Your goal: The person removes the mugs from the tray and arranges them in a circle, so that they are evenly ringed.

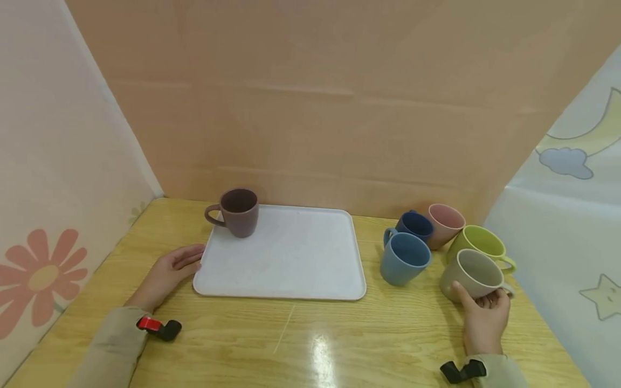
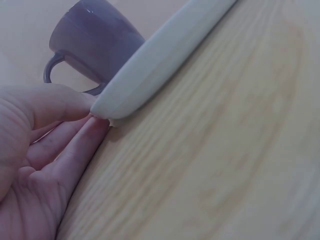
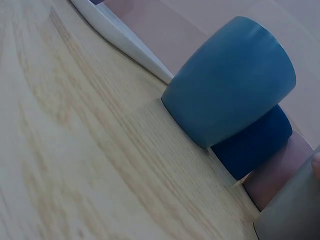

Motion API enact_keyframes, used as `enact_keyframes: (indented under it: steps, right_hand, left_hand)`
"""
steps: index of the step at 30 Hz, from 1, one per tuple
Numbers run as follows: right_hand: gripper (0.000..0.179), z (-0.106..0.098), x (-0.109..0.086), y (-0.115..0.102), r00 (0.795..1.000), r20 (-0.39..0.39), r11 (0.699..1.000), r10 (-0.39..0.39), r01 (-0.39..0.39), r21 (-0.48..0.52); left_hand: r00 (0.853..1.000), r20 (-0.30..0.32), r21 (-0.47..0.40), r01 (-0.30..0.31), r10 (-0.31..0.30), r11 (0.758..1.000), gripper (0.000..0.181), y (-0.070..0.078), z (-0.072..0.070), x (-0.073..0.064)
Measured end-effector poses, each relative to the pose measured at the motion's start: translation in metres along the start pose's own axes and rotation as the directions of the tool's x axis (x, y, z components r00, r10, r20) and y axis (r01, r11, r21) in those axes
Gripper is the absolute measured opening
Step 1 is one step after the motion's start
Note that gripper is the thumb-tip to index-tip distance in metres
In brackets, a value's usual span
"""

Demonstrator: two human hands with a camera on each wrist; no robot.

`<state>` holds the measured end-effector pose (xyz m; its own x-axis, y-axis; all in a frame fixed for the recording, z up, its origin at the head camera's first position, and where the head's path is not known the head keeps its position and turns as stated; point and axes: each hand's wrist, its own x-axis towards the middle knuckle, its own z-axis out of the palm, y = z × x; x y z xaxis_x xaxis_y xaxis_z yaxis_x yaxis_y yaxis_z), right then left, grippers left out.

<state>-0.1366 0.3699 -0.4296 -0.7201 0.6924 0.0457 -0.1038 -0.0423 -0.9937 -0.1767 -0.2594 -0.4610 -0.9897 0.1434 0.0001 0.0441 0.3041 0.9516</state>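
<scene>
My left hand (image 1: 167, 272) is at the left edge of the white tray (image 1: 291, 264). In the left wrist view its thumb meets the tray's rim, with a fingertip just under the edge. A plum-brown mug (image 1: 241, 215) stands upright on the tray's back left corner, handle to the left. On the right, my right hand (image 1: 487, 318) grips a beige mug (image 1: 456, 280), thumb on its near side, the other fingers curled toward its handle. That mug looks slightly tilted. The right wrist view shows only part of its grey-looking side (image 3: 292, 205) and a bit of finger.
Near the beige mug stand a light blue mug (image 1: 400, 264), a dark blue mug (image 1: 414, 223), a pink mug (image 1: 442, 229) and a lime green mug (image 1: 485, 240). A brown paper wall (image 1: 310, 108) rises behind the wooden table (image 1: 242, 339); patterned panels border both sides.
</scene>
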Motion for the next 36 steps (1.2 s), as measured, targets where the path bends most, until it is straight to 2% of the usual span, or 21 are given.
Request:
enact_keyframes:
  steps: [9, 13, 15, 18, 21, 25, 28, 31, 33, 36]
  right_hand:
    - [0.084, -0.001, 0.001, -0.003, 0.999, 0.003, 0.987, 0.038, -0.037, -0.155]
    - [0.076, -0.004, -0.004, -0.01, 0.996, 0.011, 0.961, 0.089, -0.084, -0.263]
    - [0.07, -0.005, -0.009, -0.014, 0.993, 0.018, 0.956, 0.113, -0.104, -0.273]
    - [0.07, -0.006, -0.018, -0.02, 0.991, 0.019, 0.961, 0.133, -0.125, -0.248]
    - [0.063, -0.004, -0.028, -0.022, 0.989, -0.005, 0.981, 0.147, -0.146, -0.125]
    - [0.043, 0.002, -0.047, -0.024, 0.988, 0.0, 0.987, 0.157, -0.157, -0.014]
    - [0.035, 0.012, -0.061, -0.027, 0.99, 0.066, 0.991, 0.127, -0.129, 0.035]
    - [0.03, 0.023, -0.074, -0.032, 0.985, 0.162, 0.994, 0.051, -0.066, 0.087]
    - [0.028, 0.031, -0.08, -0.036, 0.97, 0.244, 0.994, -0.016, -0.012, 0.11]
    - [0.028, 0.045, -0.089, -0.044, 0.93, 0.354, 0.993, -0.098, 0.071, 0.091]
  left_hand:
    - [1.0, -0.006, -0.016, -0.004, 0.004, 1.0, 0.06, 0.001, 0.001, -0.001]
    - [1.0, -0.005, -0.021, -0.022, 0.022, 1.0, 0.059, 0.0, 0.0, 0.0]
    - [1.0, -0.007, -0.021, -0.027, 0.027, 0.999, 0.059, -0.001, 0.0, 0.0]
    - [1.0, -0.008, -0.026, -0.025, 0.025, 0.999, 0.059, -0.001, 0.0, 0.0]
    - [1.0, -0.008, -0.026, -0.027, 0.026, 0.999, 0.059, -0.001, 0.001, 0.0]
    - [1.0, -0.007, -0.016, -0.029, 0.028, 0.999, 0.059, -0.002, 0.001, 0.001]
    - [1.0, -0.007, -0.013, -0.015, 0.015, 1.0, 0.059, -0.003, 0.001, 0.001]
    - [1.0, -0.005, -0.013, -0.008, 0.008, 1.0, 0.059, -0.005, 0.001, 0.001]
    - [1.0, -0.005, -0.014, -0.012, 0.012, 1.0, 0.059, -0.006, 0.001, 0.001]
    - [1.0, -0.007, -0.012, -0.02, 0.02, 1.0, 0.059, -0.007, 0.001, 0.002]
